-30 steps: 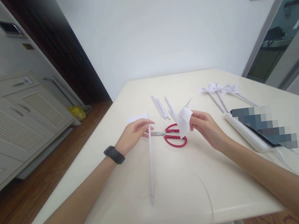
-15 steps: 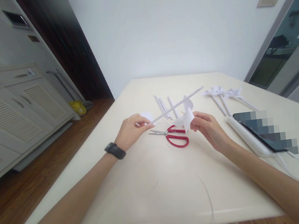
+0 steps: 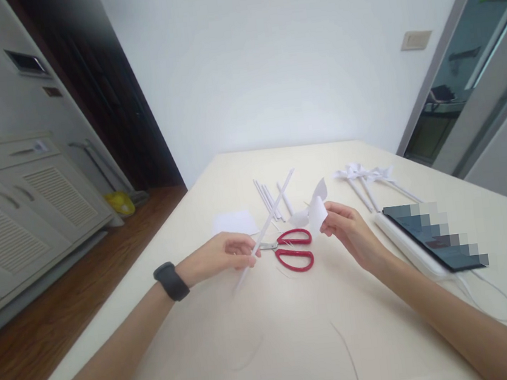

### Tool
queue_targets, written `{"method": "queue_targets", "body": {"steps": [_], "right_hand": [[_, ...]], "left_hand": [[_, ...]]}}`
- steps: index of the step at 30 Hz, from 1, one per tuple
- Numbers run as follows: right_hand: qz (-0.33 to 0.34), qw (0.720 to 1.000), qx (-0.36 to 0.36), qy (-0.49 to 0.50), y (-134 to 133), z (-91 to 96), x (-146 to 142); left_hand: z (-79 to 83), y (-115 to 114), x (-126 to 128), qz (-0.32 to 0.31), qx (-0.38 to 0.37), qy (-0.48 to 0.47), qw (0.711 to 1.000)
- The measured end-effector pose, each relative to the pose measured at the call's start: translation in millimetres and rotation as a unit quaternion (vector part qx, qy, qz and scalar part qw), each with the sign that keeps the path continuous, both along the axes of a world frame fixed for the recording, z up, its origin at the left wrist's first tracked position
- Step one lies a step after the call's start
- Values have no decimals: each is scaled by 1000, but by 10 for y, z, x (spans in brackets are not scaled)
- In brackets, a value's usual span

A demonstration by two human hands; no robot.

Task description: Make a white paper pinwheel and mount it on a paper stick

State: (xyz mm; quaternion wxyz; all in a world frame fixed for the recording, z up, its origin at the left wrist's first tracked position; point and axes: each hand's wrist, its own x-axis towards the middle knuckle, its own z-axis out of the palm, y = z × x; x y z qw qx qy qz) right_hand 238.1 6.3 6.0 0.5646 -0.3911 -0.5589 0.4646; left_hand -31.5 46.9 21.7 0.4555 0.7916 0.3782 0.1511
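Observation:
My left hand (image 3: pixel 222 257), with a black band on its wrist, pinches a long white paper stick (image 3: pixel 270 220) partway along its length. The stick slants up and to the right, above the table. My right hand (image 3: pixel 349 234) pinches a folded white paper pinwheel head (image 3: pixel 316 207) by its lower edge, held just off the table. Red-handled scissors (image 3: pixel 290 249) lie flat on the cream table (image 3: pixel 297 331) between my two hands, blades pointing left under the stick.
More white sticks (image 3: pixel 270 197) lie beyond the scissors, and a white paper sheet (image 3: pixel 234 222) sits to their left. Finished pinwheels (image 3: pixel 366 177) lie at the back right. A white slab with a dark screen (image 3: pixel 427 234) and a trailing cable sits on the right.
The stick lay flat pointing toward me, swung up to point right, and now slants steeply with my left hand gripping farther along it. My right hand stayed put with the pinwheel head.

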Motion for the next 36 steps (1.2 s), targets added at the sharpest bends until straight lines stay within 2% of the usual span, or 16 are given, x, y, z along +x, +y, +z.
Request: {"method": "queue_targets", "body": {"steps": [5, 11, 21, 36], "right_hand": [[-15, 1000, 8, 8, 11, 2, 39], [-25, 999, 19, 24, 10, 25, 44], [-24, 998, 27, 45, 17, 28, 41], [-36, 998, 21, 54, 32, 10, 64]], "left_hand": [[40, -32, -3, -53, -65, 12, 996], [-4, -27, -7, -82, -95, 24, 992], [-68, 19, -35, -99, -108, 28, 989], [-56, 31, -52, -111, -80, 44, 990]]}}
